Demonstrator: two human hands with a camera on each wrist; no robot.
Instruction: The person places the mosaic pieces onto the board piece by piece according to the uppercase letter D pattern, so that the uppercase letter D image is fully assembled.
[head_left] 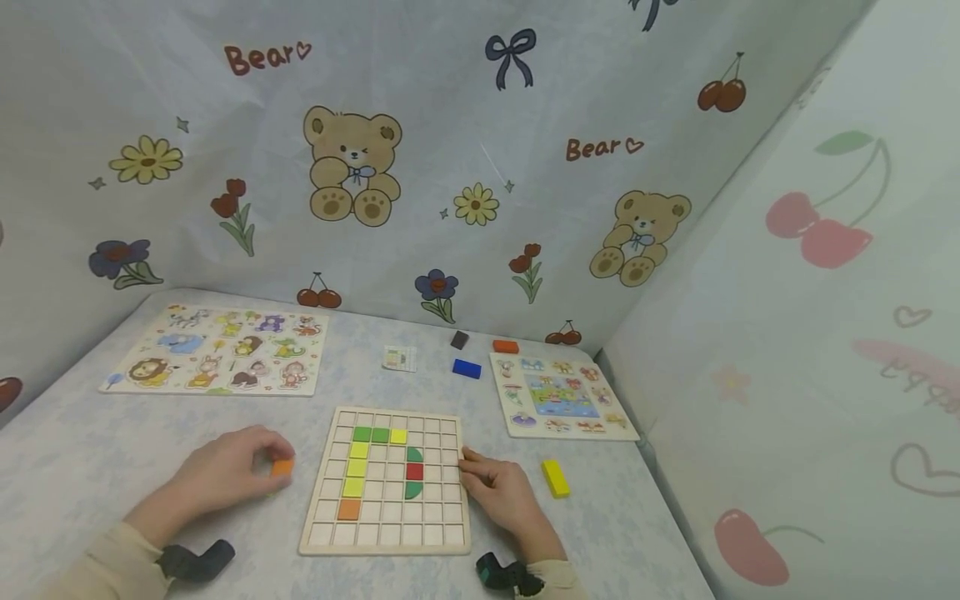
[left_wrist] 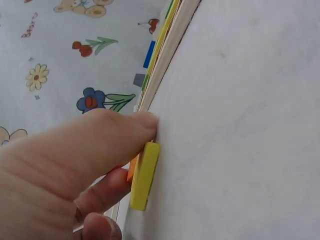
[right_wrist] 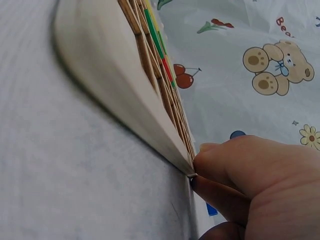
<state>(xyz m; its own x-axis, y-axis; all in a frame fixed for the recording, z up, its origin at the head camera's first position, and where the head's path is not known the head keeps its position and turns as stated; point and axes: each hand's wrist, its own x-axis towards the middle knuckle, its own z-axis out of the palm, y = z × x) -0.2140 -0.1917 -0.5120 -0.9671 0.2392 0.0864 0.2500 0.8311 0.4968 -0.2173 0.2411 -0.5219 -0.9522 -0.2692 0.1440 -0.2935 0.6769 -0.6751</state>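
Note:
My left hand (head_left: 228, 471) pinches an orange block (head_left: 282, 467) between thumb and fingers, left of the gridded wooden board (head_left: 386, 550). In the left wrist view, a yellow block (left_wrist: 145, 177) is just beside the orange one; whether the fingers touch it I cannot tell. With thumb and finger, my right hand (head_left: 501, 493) grips the board's right edge, also visible in the right wrist view. Set in the grid are several yellow squares (head_left: 355, 469), two green squares (head_left: 371, 434), an orange square (head_left: 348, 509), a red square (head_left: 415, 472) and two green rounded pieces (head_left: 414, 491).
A yellow block (head_left: 556, 478) lies right of my right hand. Behind the board are a small printed card (head_left: 400, 358) and blue (head_left: 467, 368), dark (head_left: 460, 339) and red-orange (head_left: 506, 347) blocks. Picture boards lie at back left (head_left: 225, 350) and right (head_left: 615, 421).

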